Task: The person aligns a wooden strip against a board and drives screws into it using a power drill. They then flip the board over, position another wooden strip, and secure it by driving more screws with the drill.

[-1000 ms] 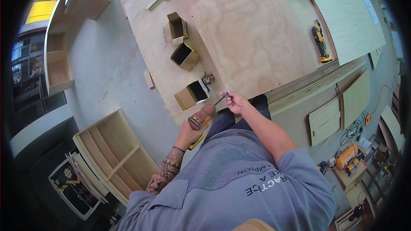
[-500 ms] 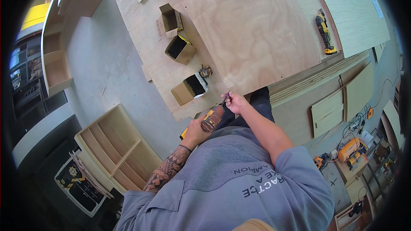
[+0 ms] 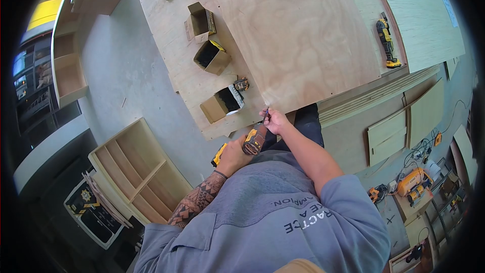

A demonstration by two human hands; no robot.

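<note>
My left hand (image 3: 235, 154) is closed around the handle of a yellow-and-black cordless drill (image 3: 253, 140), its nose pointing up and away from my body. At the drill's front end, my right hand (image 3: 275, 120) pinches a small, slim dark piece (image 3: 266, 113); whether it is a screw or a driver bit I cannot make out. Both hands are near the edge of a plywood sheet (image 3: 303, 45). Just beyond my left hand stands an open cardboard box (image 3: 214, 108) with dark contents, beside a second small power tool (image 3: 241, 84).
Two more open boxes, a middle one (image 3: 218, 63) and a far one (image 3: 200, 21), stand on the wood. A yellow-and-black multi-tool (image 3: 387, 44) lies at the right. A wooden shelf unit (image 3: 136, 172) is at left; an orange machine (image 3: 411, 181) and cables are at lower right.
The drill has swung slightly upward and right, its nose nearer my right hand. My right hand has shifted a little toward my body. The view has tilted slightly.
</note>
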